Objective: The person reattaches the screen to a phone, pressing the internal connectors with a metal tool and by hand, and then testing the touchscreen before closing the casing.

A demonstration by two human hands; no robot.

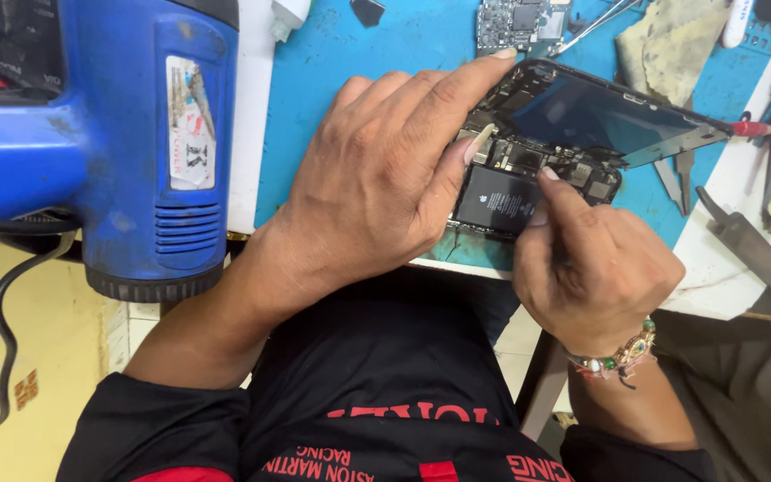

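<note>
In the head view, centre-right of the frame, we see the opened phone (528,174) on the blue mat (332,80). Our left hand (377,178) lies spread over its left side, fingers steadying the lifted screen (595,112). Our right hand (595,263), just below, is curled, fingertip pressing beside the black battery (495,198). A blue heat gun (118,134) fills the upper left.

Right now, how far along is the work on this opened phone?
Done: the phone is open, its screen panel lifted and hinged to one side, with the black battery and boards exposed. In hand: the left hand steadies the phone body, while the right hand presses a fingertip at the battery's edge. Left: the battery sits in place, the screen is not closed, and a loose circuit board lies on the blue mat.
</note>
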